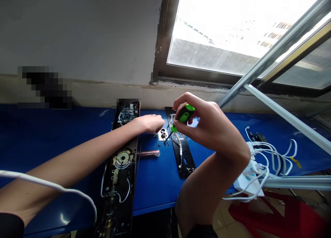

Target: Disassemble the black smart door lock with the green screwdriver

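Observation:
My right hand grips a green-and-black screwdriver, its thin shaft slanting down to the left. The tip is close to several tiny dark screws on the blue table. Just beside them lies a small square metal plate with a round part. My left hand is closed, its curled fingers above the table near that plate; whatever they hold is hidden. Under my left forearm stretches a long black opened device housing, showing a circuit board and a round metal mechanism.
A long black panel with a white wrapped cable lies right of the small plate. A pinkish rod-like piece sticks out beside the housing. White cables and a power strip sit at right, near metal bars and a red stool.

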Motion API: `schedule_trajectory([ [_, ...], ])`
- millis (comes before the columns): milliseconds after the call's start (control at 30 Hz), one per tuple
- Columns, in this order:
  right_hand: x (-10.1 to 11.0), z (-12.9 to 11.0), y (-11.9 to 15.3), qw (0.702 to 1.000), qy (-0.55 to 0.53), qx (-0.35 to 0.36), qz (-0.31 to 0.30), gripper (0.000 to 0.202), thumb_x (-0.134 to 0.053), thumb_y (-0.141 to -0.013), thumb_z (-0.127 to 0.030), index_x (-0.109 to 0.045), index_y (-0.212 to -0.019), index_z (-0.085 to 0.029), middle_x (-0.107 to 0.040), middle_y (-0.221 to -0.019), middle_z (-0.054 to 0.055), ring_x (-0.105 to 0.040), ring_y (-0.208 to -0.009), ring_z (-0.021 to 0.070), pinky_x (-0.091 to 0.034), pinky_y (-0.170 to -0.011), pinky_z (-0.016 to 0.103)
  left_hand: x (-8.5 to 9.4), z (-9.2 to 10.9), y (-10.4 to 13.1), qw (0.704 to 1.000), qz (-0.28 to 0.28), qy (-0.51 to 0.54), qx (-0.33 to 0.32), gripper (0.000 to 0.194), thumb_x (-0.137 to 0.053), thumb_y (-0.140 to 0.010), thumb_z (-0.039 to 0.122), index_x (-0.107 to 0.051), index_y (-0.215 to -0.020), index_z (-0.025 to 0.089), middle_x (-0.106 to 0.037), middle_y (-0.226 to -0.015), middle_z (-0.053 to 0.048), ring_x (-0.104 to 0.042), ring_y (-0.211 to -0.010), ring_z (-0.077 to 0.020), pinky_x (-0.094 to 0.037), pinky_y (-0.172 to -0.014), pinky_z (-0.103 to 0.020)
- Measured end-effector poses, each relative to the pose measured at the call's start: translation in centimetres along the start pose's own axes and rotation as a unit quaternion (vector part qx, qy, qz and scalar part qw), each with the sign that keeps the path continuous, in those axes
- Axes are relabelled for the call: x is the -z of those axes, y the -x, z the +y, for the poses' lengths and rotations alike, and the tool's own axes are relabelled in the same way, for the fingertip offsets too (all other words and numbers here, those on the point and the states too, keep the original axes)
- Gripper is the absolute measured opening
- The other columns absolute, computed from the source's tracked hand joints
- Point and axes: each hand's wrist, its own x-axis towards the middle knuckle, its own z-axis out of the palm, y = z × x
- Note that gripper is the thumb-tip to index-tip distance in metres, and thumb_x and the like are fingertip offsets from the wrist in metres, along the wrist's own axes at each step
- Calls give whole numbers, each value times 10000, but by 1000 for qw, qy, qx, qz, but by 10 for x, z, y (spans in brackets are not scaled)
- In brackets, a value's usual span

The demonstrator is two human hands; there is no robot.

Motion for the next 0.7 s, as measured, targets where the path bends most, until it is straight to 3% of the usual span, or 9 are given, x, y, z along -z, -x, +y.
schedule_trajectory([
  [133,-3,-1,-2,1000,-1,6,-7,247,-664,-837,-162,-595,-1065,-228,-675,-815,-30,-599,-727,128,-438,-656,280,10,0,26,998,63,2,-12,181,-626,-769,74,-750,-836,187,-724,-819,-75,-650,-688,-214,-421,-632,-317],
  [267,-7,-5,-7,1000,0,11,3,257,-658,-832,-128,-589,-1057,-230,-668,-800,-40,-599,-702,114,-456,-648,267,17,-5,72,984,157,53,-66,219,-566,-901,124,-769,-895,206,-754,-880,-46,-681,-791,-187,-458,-736,-298],
  [433,-14,-15,-15,999,16,18,31,204,-682,-856,-161,-599,-1029,-228,-702,-839,-24,-656,-741,126,-508,-683,264,2,-34,127,956,271,111,-30,217,-585,-950,236,-791,-1016,220,-778,-1000,-29,-698,-875,-172,-491,-776,-270],
  [567,-25,-23,-24,998,37,34,26,175,-712,-875,-204,-605,-1012,-225,-713,-866,-18,-659,-740,121,-516,-674,255,-14,-59,153,949,286,131,28,198,-621,-954,334,-776,-993,217,-777,-974,-15,-694,-851,-162,-483,-759,-254],
  [700,-36,-28,-34,998,58,33,15,184,-730,-875,-223,-601,-1006,-227,-713,-855,-21,-655,-720,114,-502,-656,245,-21,-68,166,952,265,144,51,191,-642,-945,366,-768,-944,222,-763,-899,-1,-669,-778,-149,-458,-688,-248],
])
